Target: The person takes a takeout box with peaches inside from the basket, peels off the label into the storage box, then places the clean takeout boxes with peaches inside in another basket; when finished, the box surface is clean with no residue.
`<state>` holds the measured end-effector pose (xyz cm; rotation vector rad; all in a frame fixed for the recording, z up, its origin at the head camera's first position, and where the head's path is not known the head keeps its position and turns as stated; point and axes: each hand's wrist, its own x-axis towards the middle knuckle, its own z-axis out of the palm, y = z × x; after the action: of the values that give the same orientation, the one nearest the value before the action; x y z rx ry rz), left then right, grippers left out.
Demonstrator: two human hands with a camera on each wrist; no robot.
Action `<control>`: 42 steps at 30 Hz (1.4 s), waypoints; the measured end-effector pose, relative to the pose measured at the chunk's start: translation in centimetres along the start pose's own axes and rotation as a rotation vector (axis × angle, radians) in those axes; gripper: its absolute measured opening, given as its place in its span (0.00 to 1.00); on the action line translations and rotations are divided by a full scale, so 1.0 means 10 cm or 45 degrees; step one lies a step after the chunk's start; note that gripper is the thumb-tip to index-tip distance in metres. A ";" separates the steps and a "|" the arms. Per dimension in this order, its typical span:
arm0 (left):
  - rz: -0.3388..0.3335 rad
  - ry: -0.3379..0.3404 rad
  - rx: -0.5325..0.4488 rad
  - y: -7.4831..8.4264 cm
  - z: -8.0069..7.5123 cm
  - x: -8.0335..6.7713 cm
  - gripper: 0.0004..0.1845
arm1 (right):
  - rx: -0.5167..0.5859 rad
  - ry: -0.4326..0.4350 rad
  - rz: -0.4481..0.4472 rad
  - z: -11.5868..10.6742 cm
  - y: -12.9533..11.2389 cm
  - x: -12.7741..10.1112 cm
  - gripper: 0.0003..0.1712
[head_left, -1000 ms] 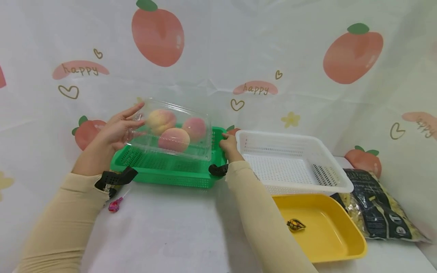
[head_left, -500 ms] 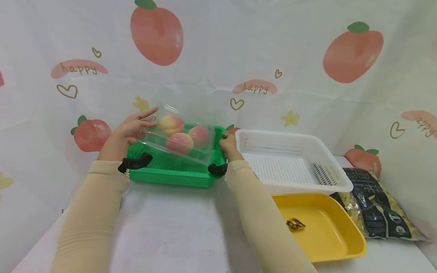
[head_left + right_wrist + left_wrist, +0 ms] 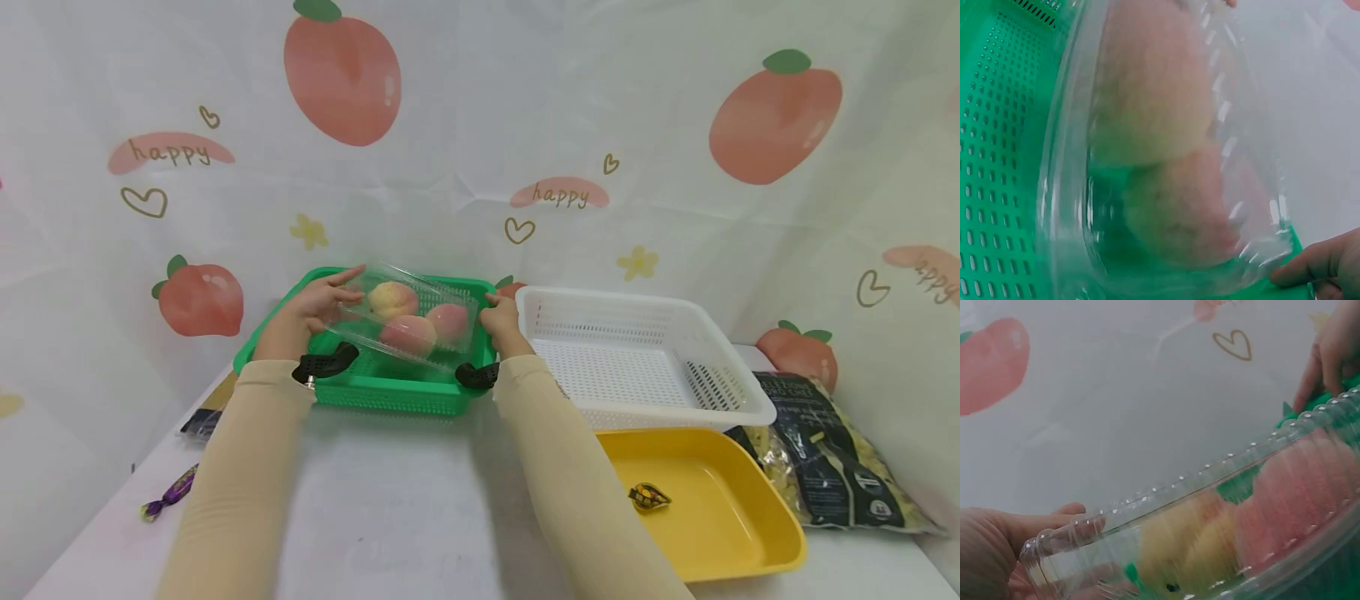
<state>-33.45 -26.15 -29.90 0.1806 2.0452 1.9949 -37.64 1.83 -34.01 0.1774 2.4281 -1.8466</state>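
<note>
A clear plastic container (image 3: 431, 294) with three peaches (image 3: 408, 336) inside is held tilted over the green basket (image 3: 390, 397). My left hand (image 3: 309, 310) grips its left end. In the left wrist view the thumb lies along the container's ribbed edge (image 3: 1182, 478), and other fingers show blurred through the plastic. My right hand (image 3: 506, 323) holds the basket's right rim. The right wrist view has the container's near end close to the right fingertips (image 3: 1294, 272); whether they touch it, I cannot tell. Part of the basket is hidden behind the container and left wrist.
A white basket (image 3: 637, 408) stands right of the green one. Before it, a yellow tray (image 3: 720, 500) holds a small wrapped candy (image 3: 648, 497). A dark printed bag (image 3: 825, 467) lies far right. On the left are a purple-wrapped candy (image 3: 176, 490) and a packet (image 3: 204, 419).
My left hand has moved right and down, bringing the container of peaches lower over the green basket. The purple candy and packet at left have come into sight. My right hand has stayed on the rim.
</note>
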 end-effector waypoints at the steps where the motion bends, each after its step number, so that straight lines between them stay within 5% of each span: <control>1: -0.009 0.015 -0.003 -0.02 0.01 0.01 0.33 | 0.005 0.000 0.000 0.00 0.00 0.00 0.35; 13: -0.085 0.104 -0.077 -0.19 0.08 0.00 0.33 | -0.002 0.017 0.000 -0.06 -0.03 -0.03 0.34; 17: -0.150 0.107 0.028 -0.25 0.09 0.02 0.35 | -0.003 0.027 -0.004 -0.06 -0.02 -0.04 0.33; 24: -0.339 0.076 0.509 -0.33 0.05 0.05 0.39 | 0.014 0.002 -0.017 -0.06 -0.04 -0.10 0.34; 28: -0.384 0.067 0.621 -0.34 0.06 0.06 0.38 | -0.023 0.004 0.003 -0.06 -0.04 -0.04 0.34; 36: -0.385 0.126 0.716 -0.29 0.13 0.07 0.37 | -0.097 -0.084 -0.008 -0.09 0.17 0.40 0.31; 42: -0.247 0.199 0.874 -0.16 0.17 -0.01 0.36 | -0.143 -0.215 0.049 -0.30 -0.32 -0.16 0.36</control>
<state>-32.69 -24.61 -31.46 -0.0435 2.6555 1.1653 -36.50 3.82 -29.94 0.0577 2.3868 -1.6324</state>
